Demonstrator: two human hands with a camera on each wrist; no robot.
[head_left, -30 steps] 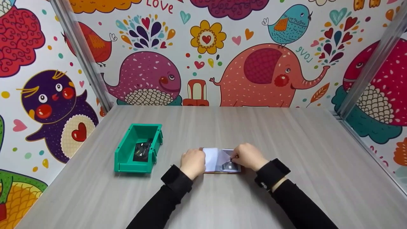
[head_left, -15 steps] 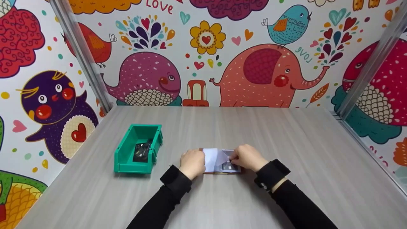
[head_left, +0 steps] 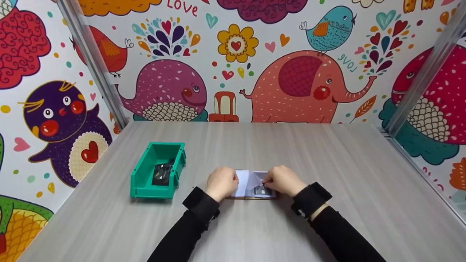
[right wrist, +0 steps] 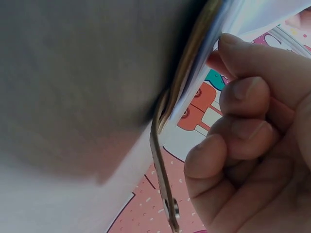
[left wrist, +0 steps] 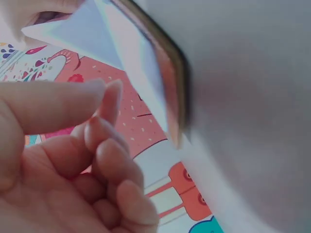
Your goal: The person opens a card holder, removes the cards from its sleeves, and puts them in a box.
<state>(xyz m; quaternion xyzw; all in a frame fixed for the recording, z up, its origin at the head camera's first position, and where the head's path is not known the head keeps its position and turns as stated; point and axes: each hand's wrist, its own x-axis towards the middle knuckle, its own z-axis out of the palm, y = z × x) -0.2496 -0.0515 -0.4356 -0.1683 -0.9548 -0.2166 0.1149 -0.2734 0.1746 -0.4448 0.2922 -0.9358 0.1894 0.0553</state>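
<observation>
A small brown-covered card holder point(head_left: 243, 185) with clear plastic sleeves lies opened up on the table, between the two hands. My right hand point(head_left: 287, 180) pinches the edge of a lifted clear sleeve point(head_left: 256, 181) between thumb and forefinger. Under that sleeve a dark card point(head_left: 263, 191) shows in part. At the holder's left end is my left hand point(head_left: 221, 183), its fingers curled. In the left wrist view, the left thumb and forefinger point(left wrist: 109, 94) meet with nothing visible between them, apart from the holder. A strap with a metal snap point(right wrist: 163, 174) hangs from the cover in the right wrist view.
A green plastic bin point(head_left: 152, 192) stands on the table point(head_left: 313, 145) to the left, with dark flat pieces point(head_left: 162, 174) inside. Walls point(head_left: 233, 80) with cartoon animals enclose the table at the back and sides.
My left hand has come off the holder's left edge and moved slightly up and to the right. The right hand and the raised sleeve have stayed nearly still.
</observation>
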